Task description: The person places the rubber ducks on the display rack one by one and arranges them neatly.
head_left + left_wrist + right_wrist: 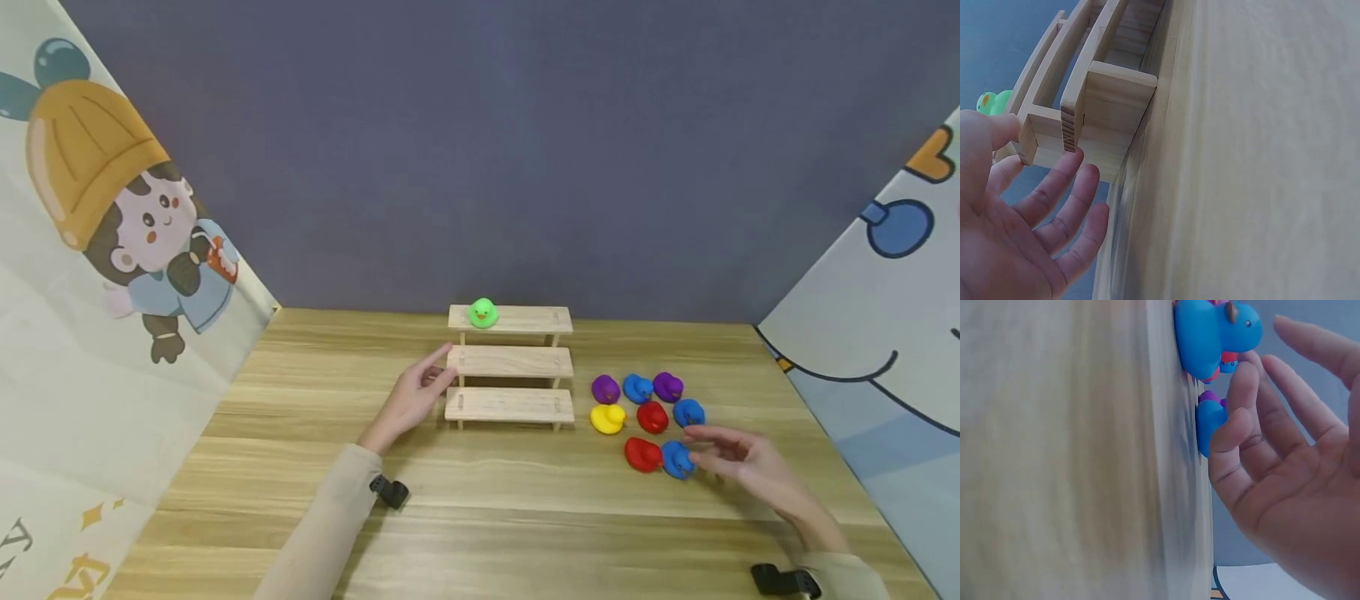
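Note:
A three-tier wooden stand (pixel 510 362) stands mid-table, with a green rubber duck (pixel 482 313) on the left of its top step. My left hand (pixel 411 401) holds the left end of the middle step, thumb at the front edge and index finger at the back edge. In the left wrist view the other fingers (pixel 1079 194) spread loosely beside the lower step. My right hand (pixel 750 467) has its thumb and index finger parted, right at the head of the nearest blue duck (pixel 677 460). In the right wrist view that blue duck (pixel 1200 337) sits on the table beside the fingertips.
Right of the stand lie a yellow duck (pixel 607 419), red ducks (pixel 652 417) (pixel 642 454), purple ducks (pixel 605 389) (pixel 667 387) and other blue ducks (pixel 638 388) (pixel 688 412). A dark panel (pixel 510 167) rises behind the wooden table (pixel 480 508); printed panels flank it.

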Available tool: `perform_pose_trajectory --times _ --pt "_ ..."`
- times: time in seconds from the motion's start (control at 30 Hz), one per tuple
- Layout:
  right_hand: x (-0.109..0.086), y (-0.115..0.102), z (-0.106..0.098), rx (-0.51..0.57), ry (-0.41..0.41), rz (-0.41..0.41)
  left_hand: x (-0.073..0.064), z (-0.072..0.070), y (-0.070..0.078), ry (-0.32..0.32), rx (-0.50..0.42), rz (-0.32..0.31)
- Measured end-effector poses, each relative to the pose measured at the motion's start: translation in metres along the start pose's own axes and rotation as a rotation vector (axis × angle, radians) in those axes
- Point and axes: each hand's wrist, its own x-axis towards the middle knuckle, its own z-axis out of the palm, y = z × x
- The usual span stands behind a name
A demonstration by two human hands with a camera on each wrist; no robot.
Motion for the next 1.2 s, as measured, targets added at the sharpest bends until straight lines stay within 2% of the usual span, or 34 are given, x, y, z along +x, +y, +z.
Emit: perform_pose_trajectory --times 0.67,0.97,1.2 --pt "0.0002 0.0055 0.0021 -0.029 -0.077 0.106 -0.001 0.0009 0.0017 0.011 -0.006 0.008" --pt "-0.0014 0.0086 0.002 -0.032 -0.062 0.091 -0.0016 0.0027 0.002 0.002 -0.019 0.011" --pt "0.0002 0.0067 0.003 -0.024 -0.057 0.093 -0.0016 0.0016 0.0024 0.018 0.003 0.002"
